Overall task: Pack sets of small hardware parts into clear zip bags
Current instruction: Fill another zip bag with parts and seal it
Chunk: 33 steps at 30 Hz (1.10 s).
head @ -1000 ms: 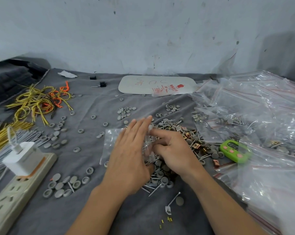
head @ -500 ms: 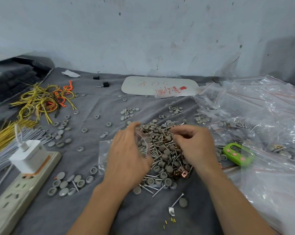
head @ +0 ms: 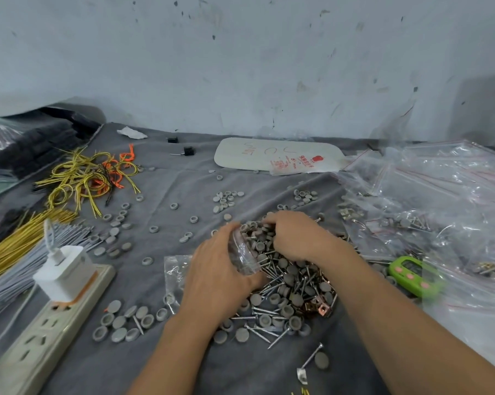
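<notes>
Clear zip bag (head: pixel 244 256), crinkled, gripped in my left hand (head: pixel 215 277) beside the screw-and-cap pile (head: pixel 291 283). My right hand (head: pixel 294 235) curls into that pile; whether it pinches anything, I cannot tell. Grey cloth (head: pixel 183 192) underneath, scuffed pale wall (head: pixel 240 67) behind.

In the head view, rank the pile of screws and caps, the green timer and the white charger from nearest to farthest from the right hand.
1. Pile of screws and caps: directly under the right hand, touching its fingers.
2. Green timer: off to the hand's right.
3. White charger: far left, plugged into the power strip.
</notes>
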### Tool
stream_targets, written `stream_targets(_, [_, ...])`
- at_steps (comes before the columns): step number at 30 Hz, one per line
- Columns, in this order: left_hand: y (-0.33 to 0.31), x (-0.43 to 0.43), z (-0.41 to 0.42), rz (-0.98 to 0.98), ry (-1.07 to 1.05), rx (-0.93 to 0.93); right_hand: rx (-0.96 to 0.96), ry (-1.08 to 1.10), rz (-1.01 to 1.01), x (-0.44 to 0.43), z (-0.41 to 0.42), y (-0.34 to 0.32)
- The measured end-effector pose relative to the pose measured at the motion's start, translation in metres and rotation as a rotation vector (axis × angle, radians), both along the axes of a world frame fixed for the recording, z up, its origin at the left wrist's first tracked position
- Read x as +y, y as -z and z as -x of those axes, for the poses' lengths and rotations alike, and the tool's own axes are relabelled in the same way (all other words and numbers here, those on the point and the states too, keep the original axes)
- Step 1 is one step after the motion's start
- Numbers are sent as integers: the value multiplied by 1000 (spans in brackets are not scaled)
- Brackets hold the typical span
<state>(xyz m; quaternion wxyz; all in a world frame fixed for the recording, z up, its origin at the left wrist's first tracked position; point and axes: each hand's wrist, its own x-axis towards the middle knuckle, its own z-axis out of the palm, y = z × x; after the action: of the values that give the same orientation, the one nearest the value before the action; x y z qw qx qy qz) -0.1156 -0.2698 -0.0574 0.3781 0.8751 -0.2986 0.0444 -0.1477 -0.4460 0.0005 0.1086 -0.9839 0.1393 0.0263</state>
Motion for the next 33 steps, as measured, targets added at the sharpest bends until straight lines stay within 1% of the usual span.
stream_targets(2, [2,0,-1,13,-14,6,-42,29,78,-1,6,0])
stream_targets(3, [4,-1,-1,16,-18,-1,-87,53,76,-1,12,0])
stream_targets(5, [5,-2,-1,25,-17,-17,-214,99,7,1,26,3])
stream_targets(8, [4,-2,0,22,-2,-11,-524,136,-70,4,47,14])
stream_targets(10, [3,-2,1,20,17,-13,-680,176,-188,6,57,20])
stream_targets(11, [3,-3,2,21,24,-25,-714,199,-258,7,60,22])
stream_targets(13, [3,-3,3,14,33,-70,-724,216,-367,9,64,25])
stream_targets(17, [2,-3,5,12,59,-123,-730,185,-434,16,66,24])
stream_targets(20, [1,-5,8,17,115,-153,-732,158,-598,22,64,25])
stream_targets(22, [0,-6,10,37,154,-157,-712,107,-671,27,62,26])
stream_targets(27, [-5,-6,13,96,211,-176,-635,-73,-728,32,60,26])
stream_targets(29, [-7,-6,14,120,193,-181,-690,-21,-822,27,59,25])
stream_targets(31, [-7,-5,14,153,166,-174,-794,141,-941,18,60,25])
stream_targets(33, [-9,-3,15,208,151,-139,-867,313,-978,8,61,25])
